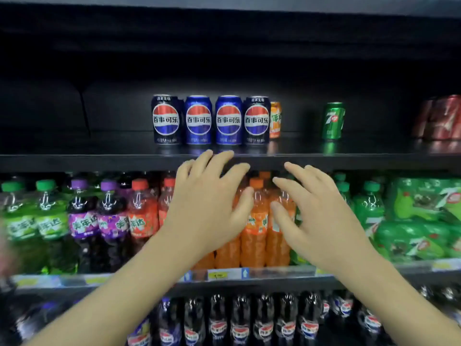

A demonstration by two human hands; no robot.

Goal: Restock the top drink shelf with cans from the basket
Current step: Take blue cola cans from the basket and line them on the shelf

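Note:
On the top shelf (99, 159) stand several cola cans in a row: a black one (165, 119), two blue ones (198, 120) (228, 120) and another black one (257, 120). An orange can (275, 119) stands behind them, and a green can (333, 120) stands alone to the right. My left hand (209, 203) and my right hand (316, 213) are raised just below the shelf's front edge, fingers spread and holding nothing. No basket is in view.
Red cans (441, 117) stand at the shelf's far right. The shelf below holds green, purple and orange bottles (254, 228) and green multipacks (421, 216). Dark cola bottles (239, 320) fill the lowest shelf. The top shelf's left part is bare and dark.

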